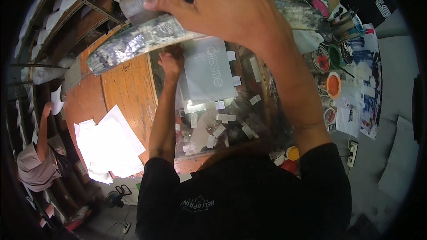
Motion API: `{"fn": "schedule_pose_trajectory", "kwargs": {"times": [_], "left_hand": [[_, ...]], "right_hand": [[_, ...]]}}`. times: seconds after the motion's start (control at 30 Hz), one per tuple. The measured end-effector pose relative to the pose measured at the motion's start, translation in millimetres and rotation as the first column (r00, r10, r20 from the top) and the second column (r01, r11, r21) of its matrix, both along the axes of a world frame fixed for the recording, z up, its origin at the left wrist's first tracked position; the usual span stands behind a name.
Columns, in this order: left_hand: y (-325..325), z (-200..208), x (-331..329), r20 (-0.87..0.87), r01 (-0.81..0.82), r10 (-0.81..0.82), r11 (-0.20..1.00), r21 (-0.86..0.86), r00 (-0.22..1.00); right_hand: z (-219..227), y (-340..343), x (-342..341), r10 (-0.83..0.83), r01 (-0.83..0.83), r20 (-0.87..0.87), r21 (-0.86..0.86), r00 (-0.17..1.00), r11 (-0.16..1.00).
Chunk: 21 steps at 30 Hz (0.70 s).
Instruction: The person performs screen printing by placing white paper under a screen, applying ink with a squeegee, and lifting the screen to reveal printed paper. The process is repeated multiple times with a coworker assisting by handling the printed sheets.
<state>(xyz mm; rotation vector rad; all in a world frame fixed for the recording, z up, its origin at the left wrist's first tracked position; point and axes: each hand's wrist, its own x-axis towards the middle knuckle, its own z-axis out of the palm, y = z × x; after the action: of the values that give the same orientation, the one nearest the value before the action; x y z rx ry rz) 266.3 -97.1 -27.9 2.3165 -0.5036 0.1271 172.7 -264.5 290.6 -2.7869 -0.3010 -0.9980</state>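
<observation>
Our right hand [222, 6] grips the grey block [138, 11], so we should hold it steady; our left hand's [172, 62] grip we can't tell.

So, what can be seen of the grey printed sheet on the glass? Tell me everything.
The grey sheet looks like smooth, thin plastic or paper, roughly rectangular, with large white lettering running along its right side and fainter, smaller print beside it. It lies flat on the glass. Small white tabs sit along its right and lower edges. The left hand is by its upper left edge, contact unclear; its far end is partly hidden.
</observation>
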Motion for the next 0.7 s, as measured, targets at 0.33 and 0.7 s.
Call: {"fn": "schedule_pose_trajectory", "kwargs": {"times": [0.33,0.7], "left_hand": [[93.8,-29.8,14.0,-0.349,-0.203,0.082,0.923,-0.326,0.933],[504.6,-1.5,-43.6,0.116,-0.771,0.763,0.622,0.134,0.636]], "right_hand": [[65.0,-5.6,22.2,-0.035,0.240,-0.640,0.237,0.768,0.941],[3.3,-42.1,54.8,-0.208,0.246,-0.266,0.118,0.941,0.962]]}}
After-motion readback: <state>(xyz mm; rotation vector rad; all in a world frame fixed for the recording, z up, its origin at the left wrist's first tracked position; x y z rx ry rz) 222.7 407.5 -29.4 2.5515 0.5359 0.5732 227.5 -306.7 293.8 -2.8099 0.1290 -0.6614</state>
